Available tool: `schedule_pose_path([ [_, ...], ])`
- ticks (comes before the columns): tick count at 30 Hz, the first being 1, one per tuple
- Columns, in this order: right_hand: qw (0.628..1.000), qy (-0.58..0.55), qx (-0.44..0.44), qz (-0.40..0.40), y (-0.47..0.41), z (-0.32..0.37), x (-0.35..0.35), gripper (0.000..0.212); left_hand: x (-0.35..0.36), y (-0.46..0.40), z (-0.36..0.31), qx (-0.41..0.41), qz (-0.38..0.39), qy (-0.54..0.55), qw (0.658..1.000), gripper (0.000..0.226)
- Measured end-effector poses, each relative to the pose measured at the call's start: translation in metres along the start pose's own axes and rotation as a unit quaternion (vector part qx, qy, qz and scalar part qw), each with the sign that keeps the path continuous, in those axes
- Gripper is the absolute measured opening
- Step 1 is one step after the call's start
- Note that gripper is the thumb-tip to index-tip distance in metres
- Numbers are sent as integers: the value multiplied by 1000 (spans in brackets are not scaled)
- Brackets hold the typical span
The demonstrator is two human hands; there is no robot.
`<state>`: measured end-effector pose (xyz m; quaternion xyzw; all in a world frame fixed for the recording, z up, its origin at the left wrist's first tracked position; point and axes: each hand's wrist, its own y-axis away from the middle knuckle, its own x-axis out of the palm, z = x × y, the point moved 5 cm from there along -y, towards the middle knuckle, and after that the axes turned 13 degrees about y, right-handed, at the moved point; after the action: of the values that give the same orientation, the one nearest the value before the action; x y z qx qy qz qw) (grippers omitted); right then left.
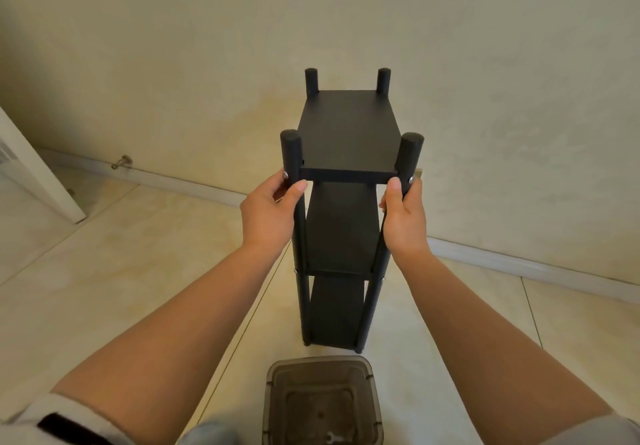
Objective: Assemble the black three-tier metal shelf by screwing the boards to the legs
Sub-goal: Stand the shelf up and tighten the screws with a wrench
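Upright on the tiled floor [121, 288], the black three-tier shelf [346, 132] stands at the centre of the view, close in front of a pale wall [346, 11] that fills the field from nine o'clock round to three. Its top board [348, 129] sits between four round legs whose capped ends rise above it; the middle board [341, 229] and the bottom board [334, 309] show beneath, one below the other.

At about nine o'clock of the top board's near edge, the left hand [268, 212] grips the near left leg [294, 202], fingers curled round the tube and the thumb lying across its front just under the board. At three o'clock the right hand [403, 212] clamps the near right leg [407, 160] the same way, thumb up against the tube. A silver screw head [411, 179] shows on the outer side of that leg, level with the top board, and another [285, 175] on the left leg beside the left hand's fingers.

At six o'clock, near the shelf's feet but apart from them, a translucent grey plastic box [322, 399] rests on the floor with a small silver wrench [334, 438] lying inside it. Far off at nine o'clock a white door edge [38, 174] leans into view, and a metal door stop [122, 162] juts from the skirting near it.
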<state>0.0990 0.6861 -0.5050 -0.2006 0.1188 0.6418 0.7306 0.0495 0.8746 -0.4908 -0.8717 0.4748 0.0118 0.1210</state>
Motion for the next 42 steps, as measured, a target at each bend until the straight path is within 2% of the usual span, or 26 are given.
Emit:
schedule_pose_path([
  [4,1000,28,2,-3,-3,-10,-7,50,13,12,24,-37,65,-62,995,32],
  [7,999,46,-8,5,-1,-12,-9,49,14,20,44,-76,74,-76,991,35],
  [9,998,69,4,13,3,-20,-5,42,15,26,55,-94,79,-71,990,39],
  [12,990,130,44,7,13,-44,4,16,15,34,71,-103,86,-72,988,43],
  [14,985,157,66,-1,17,-62,11,11,15,37,84,-111,96,-73,987,45],
  [19,970,214,113,-5,28,-109,30,9,15,39,112,-133,125,-84,980,49],
  [25,968,224,106,-46,22,-129,32,6,24,38,122,-118,139,-72,981,46],
  [30,965,228,104,-75,29,-142,23,26,36,39,131,-99,136,-81,982,42],
  [32,961,207,162,-81,47,-161,25,29,37,41,140,-103,128,-100,981,42],
  [34,948,242,203,-28,67,-183,40,20,37,43,152,-122,131,-130,975,43],
  [37,908,368,142,139,93,-212,77,9,42,49,169,-163,160,-163,960,41],
  [39,878,400,99,244,108,-234,103,13,46,50,179,-173,169,-175,954,41],
  [42,816,440,94,362,129,-273,134,23,52,52,193,-178,171,-182,952,38],
])
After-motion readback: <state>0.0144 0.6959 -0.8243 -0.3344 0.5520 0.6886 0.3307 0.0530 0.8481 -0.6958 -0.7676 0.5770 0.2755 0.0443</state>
